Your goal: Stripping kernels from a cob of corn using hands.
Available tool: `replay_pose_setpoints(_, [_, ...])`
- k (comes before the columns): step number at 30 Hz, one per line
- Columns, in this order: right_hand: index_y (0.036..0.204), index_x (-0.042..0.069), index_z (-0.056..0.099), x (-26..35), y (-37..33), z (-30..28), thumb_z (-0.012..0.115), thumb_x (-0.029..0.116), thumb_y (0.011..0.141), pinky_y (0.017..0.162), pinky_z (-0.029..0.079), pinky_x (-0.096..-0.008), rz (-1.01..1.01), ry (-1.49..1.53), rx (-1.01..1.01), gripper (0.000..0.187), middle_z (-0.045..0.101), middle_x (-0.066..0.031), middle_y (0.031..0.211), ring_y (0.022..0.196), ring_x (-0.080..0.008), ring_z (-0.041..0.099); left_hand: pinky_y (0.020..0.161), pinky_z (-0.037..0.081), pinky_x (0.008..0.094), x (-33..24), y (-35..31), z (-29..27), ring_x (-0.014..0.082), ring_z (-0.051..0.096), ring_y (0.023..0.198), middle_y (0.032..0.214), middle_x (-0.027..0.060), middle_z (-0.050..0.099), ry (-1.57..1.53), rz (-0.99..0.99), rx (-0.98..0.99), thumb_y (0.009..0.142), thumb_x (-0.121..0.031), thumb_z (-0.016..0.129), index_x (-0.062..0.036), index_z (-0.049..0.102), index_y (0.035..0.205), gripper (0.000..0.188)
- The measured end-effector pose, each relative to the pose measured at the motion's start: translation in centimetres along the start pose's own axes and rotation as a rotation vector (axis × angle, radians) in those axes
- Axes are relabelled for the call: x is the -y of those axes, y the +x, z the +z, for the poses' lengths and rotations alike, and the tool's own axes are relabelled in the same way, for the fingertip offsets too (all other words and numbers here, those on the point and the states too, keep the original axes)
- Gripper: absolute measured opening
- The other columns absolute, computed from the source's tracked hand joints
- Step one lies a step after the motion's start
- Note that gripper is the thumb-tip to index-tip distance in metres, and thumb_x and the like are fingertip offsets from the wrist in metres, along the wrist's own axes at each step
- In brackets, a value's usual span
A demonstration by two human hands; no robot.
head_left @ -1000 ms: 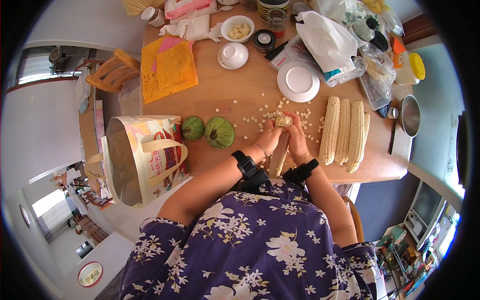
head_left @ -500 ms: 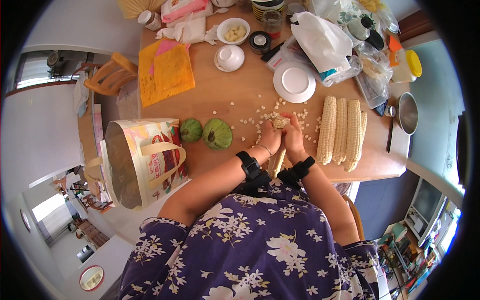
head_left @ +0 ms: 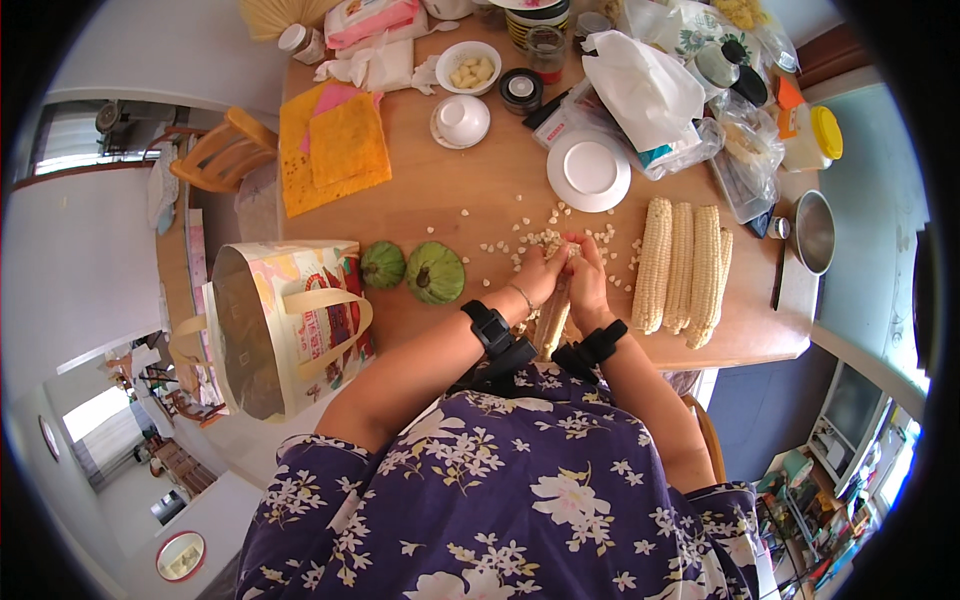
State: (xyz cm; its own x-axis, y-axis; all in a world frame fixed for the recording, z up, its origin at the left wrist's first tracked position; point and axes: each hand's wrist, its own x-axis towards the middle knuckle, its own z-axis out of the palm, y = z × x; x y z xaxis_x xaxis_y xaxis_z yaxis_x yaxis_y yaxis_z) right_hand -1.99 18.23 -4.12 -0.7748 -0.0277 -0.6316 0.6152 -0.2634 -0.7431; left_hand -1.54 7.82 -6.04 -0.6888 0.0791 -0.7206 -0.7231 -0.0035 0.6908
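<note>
My left hand (head_left: pixel 541 276) and my right hand (head_left: pixel 588 284) are closed side by side around a pale corn cob near the table's front edge. Their fingers hide most of the held end. Below them, between my wrists, shows a length of corn cob (head_left: pixel 552 328); I cannot tell whether it is the same cob. Loose corn kernels (head_left: pixel 561 208) lie scattered around and beyond my hands. To the right of my right hand, several whole ears of corn (head_left: pixel 680 265) rest side by side.
Two green squash-like fruits (head_left: pixel 436 272) and a printed carrier bag (head_left: pixel 300 325) are to the left. Beyond the kernels stand an upturned white bowl (head_left: pixel 590 170), a small cup (head_left: pixel 461 120) and a bowl of pale pieces (head_left: pixel 468 68). Orange cloths (head_left: pixel 345 140) lie far left; a metal bowl (head_left: pixel 813 232), right.
My hands have tilted and drawn closer together, and the cob's tip that showed above them is now mostly covered by my fingers. The things on the table stay in place.
</note>
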Motion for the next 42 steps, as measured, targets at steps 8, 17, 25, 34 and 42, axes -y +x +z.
replay_pose_setpoints(8, [0.109,0.011,0.048,0.0,-0.4,-0.2,0.039,0.002,0.078,0.052,0.034,-0.0230,0.003,0.040,-0.016,0.033,0.047,-0.0010,0.069,0.061,-0.0093,0.042,0.078,0.045,0.0298,0.7,0.1,-0.2,0.0169,0.054,0.092,0.101,0.0112,0.054,0.034,0.010,0.089,0.094,-0.038,0.047,0.0004,0.041,0.111,0.042])
replay_pose_setpoints(17, [0.110,0.011,0.049,-0.2,-0.2,-1.1,0.037,0.002,0.075,0.058,0.039,-0.0244,0.076,0.183,0.058,0.038,0.051,-0.0040,0.079,0.067,-0.0119,0.045,0.083,0.043,0.0274,-0.3,-1.3,-0.5,0.0145,0.052,0.099,0.108,0.0084,0.052,-0.070,0.006,0.168,0.095,-0.032,0.047,-0.0037,0.036,0.120,0.039])
replay_pose_setpoints(25, [0.109,0.010,0.050,-0.6,0.5,-1.6,0.039,0.003,0.073,0.068,0.044,-0.0276,0.075,0.240,0.052,0.038,0.053,-0.0075,0.089,0.077,-0.0159,0.050,0.088,0.042,0.0297,-0.3,-1.5,-0.3,0.0160,0.050,0.105,0.114,0.0089,0.050,-0.007,0.055,0.152,0.095,-0.026,0.048,-0.0043,0.035,0.123,0.038])
replay_pose_setpoints(34, [0.106,0.008,0.050,-0.2,0.3,-1.5,0.037,-0.001,0.070,0.068,0.044,-0.0265,0.067,0.298,0.080,0.039,0.053,-0.0082,0.093,0.079,-0.0165,0.050,0.088,0.043,0.0306,-1.7,-2.0,-0.5,0.0152,0.051,0.104,0.113,0.0089,0.050,-0.154,-0.010,0.221,0.094,-0.025,0.048,-0.0038,0.037,0.121,0.036])
replay_pose_setpoints(42, [0.110,0.009,0.050,-0.6,0.2,-1.4,0.035,0.003,0.074,0.061,0.041,-0.0254,0.079,0.228,0.106,0.040,0.053,-0.0048,0.087,0.071,-0.0127,0.047,0.084,0.045,0.0290,-1.7,-1.3,-0.2,0.0163,0.054,0.100,0.109,0.0115,0.055,-0.005,-0.019,0.113,0.092,-0.039,0.051,0.0007,0.040,0.119,0.049])
